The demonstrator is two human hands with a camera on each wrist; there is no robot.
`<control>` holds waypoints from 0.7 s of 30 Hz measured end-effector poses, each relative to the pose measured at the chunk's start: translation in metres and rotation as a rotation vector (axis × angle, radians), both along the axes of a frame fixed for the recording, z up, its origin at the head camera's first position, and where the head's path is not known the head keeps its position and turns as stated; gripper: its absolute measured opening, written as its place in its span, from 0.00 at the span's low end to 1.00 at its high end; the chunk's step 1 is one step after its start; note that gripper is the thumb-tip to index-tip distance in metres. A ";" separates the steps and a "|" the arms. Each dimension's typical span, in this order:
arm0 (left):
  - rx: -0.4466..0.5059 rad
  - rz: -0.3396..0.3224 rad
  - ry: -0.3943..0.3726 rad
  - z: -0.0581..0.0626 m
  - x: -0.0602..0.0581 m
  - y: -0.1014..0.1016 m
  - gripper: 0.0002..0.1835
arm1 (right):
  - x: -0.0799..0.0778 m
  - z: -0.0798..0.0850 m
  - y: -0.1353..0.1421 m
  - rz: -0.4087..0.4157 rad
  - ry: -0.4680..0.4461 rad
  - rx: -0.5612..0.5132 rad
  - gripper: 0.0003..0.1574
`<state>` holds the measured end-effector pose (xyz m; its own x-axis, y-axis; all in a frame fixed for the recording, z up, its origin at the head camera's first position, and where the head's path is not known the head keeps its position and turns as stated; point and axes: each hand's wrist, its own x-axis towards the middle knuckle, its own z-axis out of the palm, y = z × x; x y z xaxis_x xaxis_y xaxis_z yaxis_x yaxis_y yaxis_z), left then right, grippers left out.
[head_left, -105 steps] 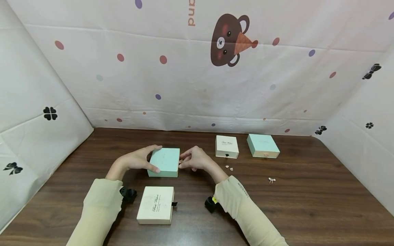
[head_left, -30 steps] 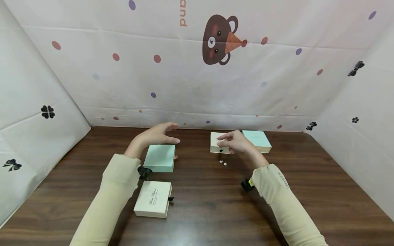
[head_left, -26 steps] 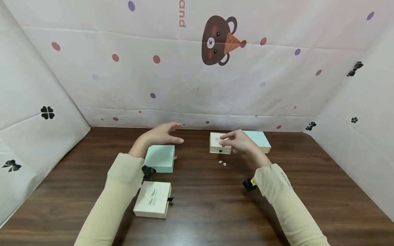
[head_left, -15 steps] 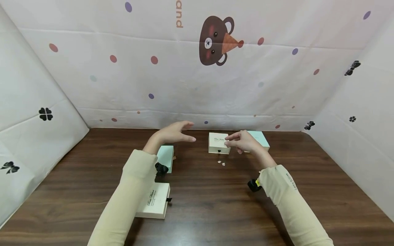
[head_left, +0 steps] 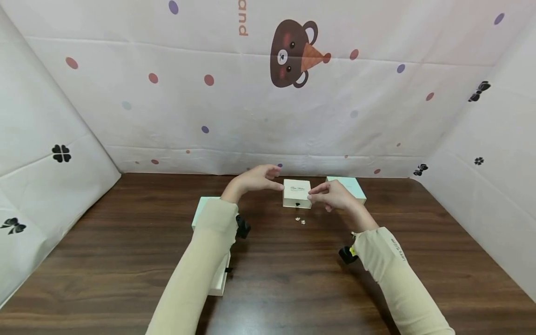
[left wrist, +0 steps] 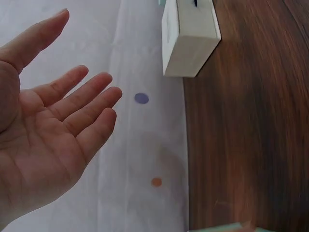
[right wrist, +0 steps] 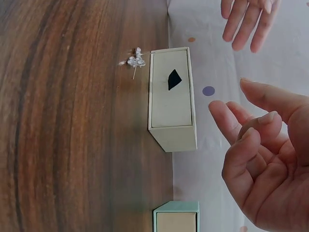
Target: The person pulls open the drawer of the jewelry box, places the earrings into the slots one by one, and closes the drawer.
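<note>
A small cream box point(head_left: 297, 190) with printed lettering and a black ribbon tab point(right wrist: 174, 80) on its front stands at the back of the table. My left hand point(head_left: 257, 179) hovers to its left, fingers extended and palm bare in the left wrist view. To the right of that box is my right hand point(head_left: 334, 195); its fingers are loosely bent and hold nothing. The right wrist view shows a gap between those fingers and the box. Two tiny pale flower-shaped pieces point(head_left: 300, 220), glittering like stud earrings point(right wrist: 136, 60), lie in front of the box.
A teal box point(head_left: 346, 186) sits behind my right hand. Another teal box point(head_left: 201, 210) and a larger cream box point(head_left: 218, 281) are partly hidden by my left arm. A small white trinket point(head_left: 354, 234) peeks out beside my right sleeve. Printed cloth backs the wooden table point(head_left: 293, 288).
Both hands have left the left teal box, which they were touching earlier. My right hand moved first to the small cream box; my left hand then swept right to its other side.
</note>
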<state>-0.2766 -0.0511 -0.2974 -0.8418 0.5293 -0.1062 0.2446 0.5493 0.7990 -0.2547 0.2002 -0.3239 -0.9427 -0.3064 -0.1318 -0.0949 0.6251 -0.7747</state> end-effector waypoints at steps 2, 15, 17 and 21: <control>0.010 0.004 -0.005 -0.003 -0.002 0.006 0.36 | 0.000 -0.002 0.000 -0.004 -0.003 -0.006 0.21; 0.068 0.025 0.000 -0.027 -0.016 0.036 0.34 | 0.001 -0.016 0.002 -0.025 -0.064 -0.085 0.21; 0.079 0.049 -0.009 -0.031 -0.018 0.036 0.35 | 0.001 -0.018 0.001 -0.025 -0.064 -0.076 0.21; 0.094 0.108 -0.020 -0.039 -0.019 0.038 0.35 | 0.001 -0.022 -0.004 -0.040 -0.070 -0.065 0.19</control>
